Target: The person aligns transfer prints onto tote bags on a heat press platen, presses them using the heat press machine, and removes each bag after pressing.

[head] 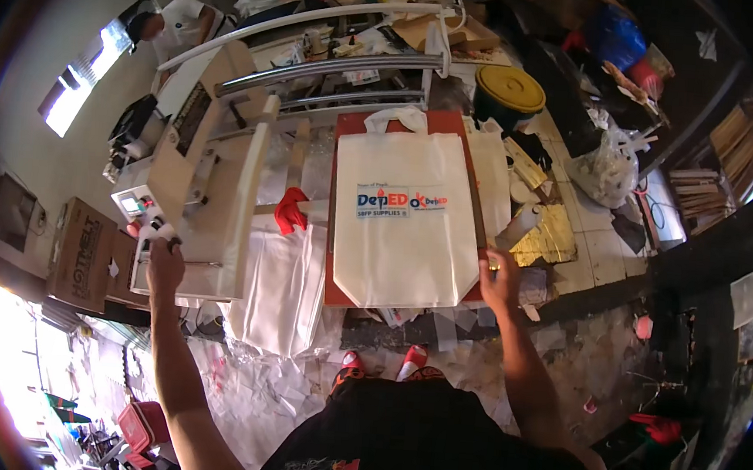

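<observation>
A white fabric tote bag (401, 256) with a printed design lies flat on a red board (336, 278), its looped handle at the far end. My right hand (499, 279) is at the near right edge of the board, fingers bent against it; whether it grips is unclear. On the left, my left hand (166, 263) is at the front of a pale press machine (221, 250), by its knobs and small lit display (132, 204); its fingertips are partly hidden. Blank white bags (277, 293) hang over the table edge between machine and board, with a red cloth (292, 211) above them.
Metal rails (336, 68) span behind the board. A dark bucket with a yellow lid (510, 88) and gold foil (546, 237) are on the right. A person in a white shirt (185, 25) is at the back left. Cardboard boxes (80, 257) stand far left; scraps litter the floor.
</observation>
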A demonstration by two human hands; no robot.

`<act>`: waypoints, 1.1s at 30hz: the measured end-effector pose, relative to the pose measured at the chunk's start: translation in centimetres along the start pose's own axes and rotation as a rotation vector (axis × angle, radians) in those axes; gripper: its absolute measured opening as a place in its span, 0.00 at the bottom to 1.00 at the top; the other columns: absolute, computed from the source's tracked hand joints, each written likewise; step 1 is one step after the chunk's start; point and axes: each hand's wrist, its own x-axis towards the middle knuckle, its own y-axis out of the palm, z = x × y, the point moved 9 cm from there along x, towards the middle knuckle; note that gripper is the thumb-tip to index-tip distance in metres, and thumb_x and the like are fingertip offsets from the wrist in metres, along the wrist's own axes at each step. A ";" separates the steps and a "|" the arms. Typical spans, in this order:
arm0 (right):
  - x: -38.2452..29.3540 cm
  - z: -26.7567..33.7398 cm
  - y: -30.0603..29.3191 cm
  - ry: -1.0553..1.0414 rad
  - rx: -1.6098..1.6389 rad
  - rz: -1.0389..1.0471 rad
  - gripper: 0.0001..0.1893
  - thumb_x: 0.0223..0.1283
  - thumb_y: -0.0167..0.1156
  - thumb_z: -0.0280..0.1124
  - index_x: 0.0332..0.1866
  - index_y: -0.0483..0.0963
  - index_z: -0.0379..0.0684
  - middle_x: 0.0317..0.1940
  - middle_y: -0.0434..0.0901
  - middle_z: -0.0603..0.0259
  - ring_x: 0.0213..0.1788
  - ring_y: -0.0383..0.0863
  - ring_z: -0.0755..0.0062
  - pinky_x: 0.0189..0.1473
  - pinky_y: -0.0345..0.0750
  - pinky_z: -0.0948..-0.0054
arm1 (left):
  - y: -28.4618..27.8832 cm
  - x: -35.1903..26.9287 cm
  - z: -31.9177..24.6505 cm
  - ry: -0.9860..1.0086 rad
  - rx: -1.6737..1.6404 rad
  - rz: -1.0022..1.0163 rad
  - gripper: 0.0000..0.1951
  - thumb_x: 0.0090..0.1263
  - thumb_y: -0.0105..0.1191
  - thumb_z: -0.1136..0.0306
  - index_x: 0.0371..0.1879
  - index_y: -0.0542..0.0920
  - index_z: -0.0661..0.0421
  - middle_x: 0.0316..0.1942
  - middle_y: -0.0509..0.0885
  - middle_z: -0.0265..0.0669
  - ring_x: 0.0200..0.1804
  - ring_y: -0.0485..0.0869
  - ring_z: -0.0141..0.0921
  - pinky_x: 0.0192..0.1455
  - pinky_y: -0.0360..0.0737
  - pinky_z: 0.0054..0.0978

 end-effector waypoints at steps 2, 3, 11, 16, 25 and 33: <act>1.7 2.2 2.6 -0.110 -0.083 -0.015 0.16 0.58 0.68 0.27 0.50 0.76 0.42 0.52 0.80 0.53 0.56 0.77 0.46 0.59 0.73 0.55 | -0.9 -1.3 -3.9 0.077 -0.021 0.012 0.12 0.74 0.52 0.61 0.41 0.77 0.59 0.45 0.81 0.52 0.50 0.80 0.56 0.52 0.76 0.53; 2.4 3.2 3.7 -0.112 -0.075 -0.010 0.16 0.58 0.68 0.27 0.50 0.76 0.42 0.52 0.80 0.53 0.56 0.77 0.46 0.59 0.73 0.55 | -1.3 -2.2 -5.5 0.187 -0.006 0.007 0.12 0.73 0.53 0.61 0.38 0.78 0.58 0.42 0.82 0.51 0.48 0.80 0.55 0.50 0.76 0.52; 3.3 8.0 6.3 -0.127 -0.016 0.017 0.15 0.56 0.67 0.25 0.49 0.75 0.41 0.51 0.79 0.52 0.57 0.76 0.49 0.60 0.74 0.55 | -1.2 -8.5 -17.8 0.536 -0.191 -0.160 0.13 0.70 0.62 0.60 0.27 0.79 0.55 0.29 0.82 0.42 0.35 0.78 0.49 0.42 0.73 0.46; 4.4 23.7 8.3 -0.335 0.349 0.164 0.16 0.58 0.66 0.25 0.52 0.76 0.38 0.50 0.78 0.50 0.55 0.77 0.47 0.59 0.76 0.56 | -1.7 -11.9 -24.3 0.583 -0.292 -0.219 0.13 0.67 0.64 0.62 0.25 0.78 0.54 0.26 0.80 0.39 0.33 0.77 0.45 0.41 0.72 0.45; 4.0 30.9 12.5 -0.411 -0.029 0.135 0.11 0.59 0.66 0.31 0.46 0.80 0.42 0.41 0.83 0.55 0.50 0.76 0.48 0.54 0.77 0.55 | -1.4 -19.0 -16.1 0.440 -0.745 0.231 0.31 0.66 0.65 0.69 0.68 0.71 0.60 0.64 0.77 0.51 0.62 0.78 0.50 0.63 0.77 0.43; 4.1 29.6 10.6 -0.168 -0.354 -0.013 0.22 0.62 0.67 0.50 0.34 0.77 0.37 0.34 0.82 0.48 0.41 0.80 0.43 0.49 0.75 0.50 | 11.1 -38.6 21.4 -0.119 -0.611 0.329 0.22 0.69 0.63 0.64 0.58 0.78 0.61 0.57 0.81 0.53 0.55 0.83 0.50 0.54 0.83 0.40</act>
